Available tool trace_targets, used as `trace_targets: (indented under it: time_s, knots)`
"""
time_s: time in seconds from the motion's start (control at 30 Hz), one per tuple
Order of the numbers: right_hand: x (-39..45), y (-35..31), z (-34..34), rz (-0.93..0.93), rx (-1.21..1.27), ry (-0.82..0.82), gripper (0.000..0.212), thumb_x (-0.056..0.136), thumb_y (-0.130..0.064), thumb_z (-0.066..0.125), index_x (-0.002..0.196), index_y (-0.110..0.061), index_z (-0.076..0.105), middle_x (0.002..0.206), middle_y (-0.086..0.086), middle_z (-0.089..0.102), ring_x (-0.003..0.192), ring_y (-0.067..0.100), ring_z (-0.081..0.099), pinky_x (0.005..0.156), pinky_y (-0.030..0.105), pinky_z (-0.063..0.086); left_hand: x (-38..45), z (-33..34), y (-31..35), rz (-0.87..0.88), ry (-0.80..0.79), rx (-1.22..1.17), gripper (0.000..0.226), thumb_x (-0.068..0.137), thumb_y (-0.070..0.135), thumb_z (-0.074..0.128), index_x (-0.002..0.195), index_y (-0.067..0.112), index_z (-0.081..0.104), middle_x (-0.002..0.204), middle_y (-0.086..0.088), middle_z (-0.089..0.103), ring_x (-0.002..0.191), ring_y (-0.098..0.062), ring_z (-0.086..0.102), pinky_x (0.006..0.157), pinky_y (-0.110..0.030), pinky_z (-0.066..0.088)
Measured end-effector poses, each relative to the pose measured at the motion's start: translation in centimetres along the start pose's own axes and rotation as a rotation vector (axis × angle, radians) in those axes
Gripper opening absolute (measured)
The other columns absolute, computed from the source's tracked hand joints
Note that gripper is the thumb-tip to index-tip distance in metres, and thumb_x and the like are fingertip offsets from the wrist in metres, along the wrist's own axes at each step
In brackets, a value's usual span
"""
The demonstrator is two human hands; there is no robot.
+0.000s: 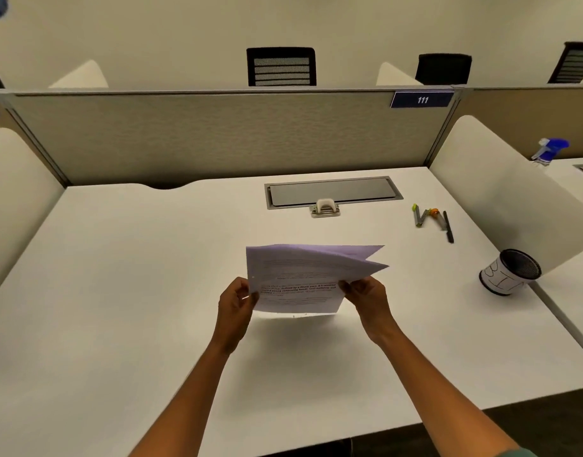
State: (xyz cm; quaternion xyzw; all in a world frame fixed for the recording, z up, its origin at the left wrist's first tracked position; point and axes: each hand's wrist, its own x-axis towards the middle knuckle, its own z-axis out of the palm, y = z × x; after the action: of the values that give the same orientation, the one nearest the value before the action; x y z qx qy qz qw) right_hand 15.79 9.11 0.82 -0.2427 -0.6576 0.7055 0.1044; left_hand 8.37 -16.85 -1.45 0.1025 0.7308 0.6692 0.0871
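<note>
A: Step?
B: Squaring papers [303,285], I think: left hand [235,301], right hand [366,295] each grip a side edge; stack lifted over table [145,291].
A: Next?
B: Probably even the sheets, then punch [325,208].

White printed sheets [296,275], thin loose stack, black text lines on top page, one bold line mid-page. Lifted clear of white desk [118,291], centre of scene, top page facing near. Far-right corners fanned apart into two layers. Pinched at left edge by left hand [237,301], at right edge by right hand [366,298].
</note>
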Motion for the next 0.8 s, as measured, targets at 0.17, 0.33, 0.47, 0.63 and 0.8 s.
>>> trace_targets:
  time_s: [0.17, 0.33, 0.47, 0.63, 0.8]
  knots:
    - [-1.1, -0.5, 0.8, -0.087, -0.051, 0.002, 0.010, 0.089, -0.007, 0.066, 0.089, -0.017, 0.067, 0.089, 0.003, 0.072, 0.075, 0.005, 0.063, 0.064, 0.017, 0.048, -0.7, 0.0, 0.0, 0.084, 0.012, 0.081, 0.025, 0.094, 0.014, 0.060, 0.117, 0.022, 0.060, 0.109, 0.007, 0.069, 0.102, -0.015, 0.065, 0.085, -0.032, 0.054]
    - [-1.6, 0.1, 1.0, -0.129, -0.099, 0.022, 0.009, 0.090, -0.010, 0.065, 0.097, -0.016, 0.067, 0.099, 0.007, 0.071, 0.091, 0.014, 0.066, 0.072, 0.016, 0.051, -1.8, 0.7, 0.7, 0.166, 0.080, 0.187, 0.037, 0.094, 0.015, 0.055, 0.107, 0.050, 0.056, 0.105, 0.022, 0.066, 0.099, -0.010, 0.063, 0.083, -0.028, 0.053]
    - [-2.1, -0.1, 1.1, -0.102, -0.128, 0.066, 0.016, 0.091, -0.011, 0.064, 0.101, -0.024, 0.065, 0.101, -0.008, 0.071, 0.091, -0.002, 0.065, 0.067, 0.006, 0.049, -2.3, 1.4, 1.1, 0.188, 0.112, 0.205, 0.030, 0.092, 0.023, 0.054, 0.111, 0.047, 0.053, 0.107, 0.023, 0.064, 0.098, -0.007, 0.062, 0.078, -0.024, 0.052]
    - [-2.6, 1.1, 0.9, -0.094, -0.192, 0.061, 0.032, 0.089, -0.012, 0.067, 0.119, -0.024, 0.060, 0.119, -0.010, 0.065, 0.113, 0.001, 0.058, 0.072, 0.006, 0.047, -2.7, 1.9, 1.2, 0.148, 0.121, 0.195, 0.035, 0.090, 0.031, 0.063, 0.124, 0.026, 0.054, 0.108, 0.025, 0.063, 0.099, 0.004, 0.060, 0.075, -0.010, 0.049]
    - [-2.6, 0.8, 1.4, -0.144, -0.252, 0.130, 0.015, 0.092, -0.011, 0.063, 0.104, -0.019, 0.065, 0.105, -0.006, 0.069, 0.101, 0.010, 0.063, 0.069, 0.003, 0.046, -2.4, 2.4, 1.6, 0.135, 0.183, 0.181, 0.022, 0.093, 0.015, 0.062, 0.099, 0.036, 0.059, 0.093, 0.015, 0.067, 0.085, -0.006, 0.063, 0.070, -0.029, 0.054]
